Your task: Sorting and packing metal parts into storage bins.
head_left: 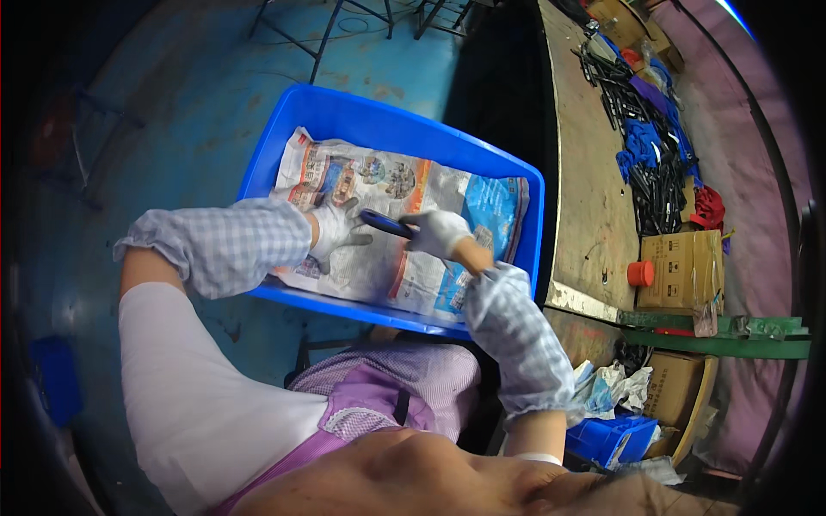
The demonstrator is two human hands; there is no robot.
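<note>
In front of me a large blue plastic tub holds printed newspaper sheets spread flat inside it. My left hand, in a white glove, rests on or just over the paper with its fingers spread and nothing in it. My right hand, also gloved, is closed round one end of a dark blue, elongated object. That object points toward my left fingers; its exact kind cannot be made out. Checked sleeve covers are on both of my forearms.
A worktable stands to the right, with black parts, a red lid-like piece and a cardboard box. A green metal bar juts out nearby. Below are crumpled plastic and a smaller blue bin. Metal stands are at the far side.
</note>
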